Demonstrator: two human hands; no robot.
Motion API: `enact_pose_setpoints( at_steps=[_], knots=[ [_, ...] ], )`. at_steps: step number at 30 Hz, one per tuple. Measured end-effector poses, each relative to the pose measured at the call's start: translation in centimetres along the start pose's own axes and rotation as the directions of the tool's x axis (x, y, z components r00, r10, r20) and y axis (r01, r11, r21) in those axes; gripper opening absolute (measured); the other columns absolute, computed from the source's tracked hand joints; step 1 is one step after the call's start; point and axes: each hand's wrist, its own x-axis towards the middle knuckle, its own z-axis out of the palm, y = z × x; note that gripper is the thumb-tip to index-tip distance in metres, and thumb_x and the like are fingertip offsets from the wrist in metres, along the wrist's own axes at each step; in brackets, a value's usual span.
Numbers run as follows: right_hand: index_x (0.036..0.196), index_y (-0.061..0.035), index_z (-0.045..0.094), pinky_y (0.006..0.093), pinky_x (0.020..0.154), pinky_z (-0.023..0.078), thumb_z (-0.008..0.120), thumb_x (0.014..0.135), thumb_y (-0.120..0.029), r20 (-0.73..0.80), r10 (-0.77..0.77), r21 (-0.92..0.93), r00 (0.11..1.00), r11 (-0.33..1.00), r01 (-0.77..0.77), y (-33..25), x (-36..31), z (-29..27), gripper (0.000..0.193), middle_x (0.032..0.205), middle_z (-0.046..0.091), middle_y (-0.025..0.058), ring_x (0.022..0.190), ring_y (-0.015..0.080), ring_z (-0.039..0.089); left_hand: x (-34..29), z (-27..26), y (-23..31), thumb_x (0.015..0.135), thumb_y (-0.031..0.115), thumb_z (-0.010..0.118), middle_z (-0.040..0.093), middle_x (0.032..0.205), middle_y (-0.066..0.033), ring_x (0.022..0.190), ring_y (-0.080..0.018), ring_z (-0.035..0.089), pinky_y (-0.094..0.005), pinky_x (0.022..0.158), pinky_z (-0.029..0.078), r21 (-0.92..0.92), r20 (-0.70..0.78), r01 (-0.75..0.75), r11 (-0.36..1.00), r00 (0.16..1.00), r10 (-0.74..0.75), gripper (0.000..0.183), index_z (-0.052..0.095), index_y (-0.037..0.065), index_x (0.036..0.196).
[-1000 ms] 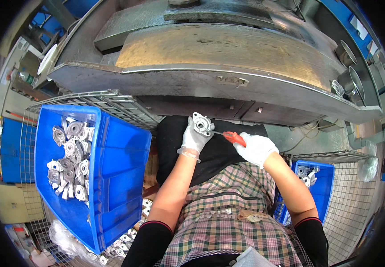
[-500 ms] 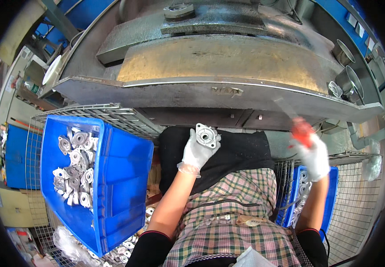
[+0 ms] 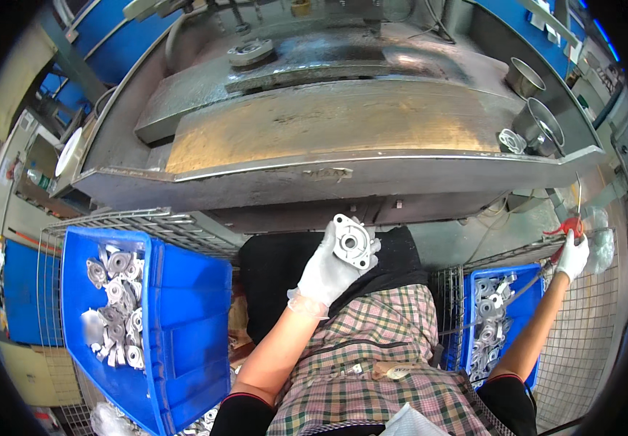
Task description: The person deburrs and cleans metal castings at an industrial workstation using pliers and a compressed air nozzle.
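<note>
My left hand (image 3: 326,272), in a white glove, is closed round a silver metal casting (image 3: 352,241) above my lap. This casting is an oval flange with a round bore in the middle and a hole at each end; its face is turned up toward me. Out to the right, my gloved right hand (image 3: 574,256) grips a red air blow gun (image 3: 569,228) with a thin metal nozzle pointing up and away. A hose (image 3: 526,288) runs from near that hand down toward my right side. The gun is well apart from the casting.
A blue bin (image 3: 196,320) of similar castings tilts at my left, and another blue bin (image 3: 511,274) of them stands at my right, by wire-mesh cages (image 3: 579,334). Ahead is a metal workbench (image 3: 328,123) with a raised front lip, metal cups (image 3: 539,123) and a loose casting (image 3: 511,141).
My right hand has swung the blow gun outward to the right, away from the bench front. The left hand still holds the casting. The whole view has shifted slightly.
</note>
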Motion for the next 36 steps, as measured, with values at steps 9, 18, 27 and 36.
enact_pose_setpoints(
  at_steps=[9,18,27,36],
  knots=[
    [0.124,-0.0017,0.059,0.0311,0.092,0.049,0.062,0.086,-0.008,0.609,-0.633,0.771,0.478,0.613,-0.172,-19.9,-20.1,-10.5,0.039,0.116,0.065,0.0123,0.103,0.0188,0.063,2.2,4.4,-4.2,0.098,0.041,0.053,0.054,0.130,-0.0122,0.119,-0.0276,0.053,-0.0395,0.098,0.044,0.316,0.086,-0.032,0.948,0.996,0.006,0.052,0.047,0.007,0.136],
    [0.114,-0.0025,0.060,0.0345,0.083,0.051,0.064,0.086,-0.027,0.672,-0.684,0.737,0.284,0.579,-0.349,-15.6,-21.7,-8.9,0.037,0.097,0.068,0.0133,0.091,0.0210,0.065,3.0,5.1,-5.9,0.099,0.043,0.052,0.050,0.139,-0.0139,0.124,-0.0201,0.051,-0.0320,0.104,0.039,0.959,0.167,-0.134,0.250,0.979,-0.115,0.063,0.040,-0.001,0.143],
    [0.102,-0.0072,0.069,0.0438,0.079,0.052,0.061,0.082,-0.037,0.906,-0.050,-0.110,0.421,0.931,0.347,-5.1,-13.2,-14.3,0.037,0.091,0.069,0.0189,0.087,0.0384,0.066,2.9,5.6,0.9,0.099,0.046,0.051,0.057,0.132,-0.0133,0.112,-0.0188,0.059,-0.0307,0.096,0.044,0.999,-0.045,0.044,0.021,0.999,0.015,0.060,0.050,0.001,0.137],
    [0.098,-0.0076,0.067,0.0435,0.075,0.051,0.061,0.087,-0.026,0.561,-0.655,0.448,0.506,0.755,0.479,-16.1,-12.8,-12.1,0.023,0.089,0.066,0.0180,0.084,0.0365,0.064,0.8,19.0,9.8,0.092,0.031,0.058,0.061,0.125,-0.0208,0.119,-0.0358,0.056,-0.0381,0.102,0.042,0.632,0.212,-0.092,-0.770,0.976,0.057,0.043,0.060,0.003,0.126]
  ],
)
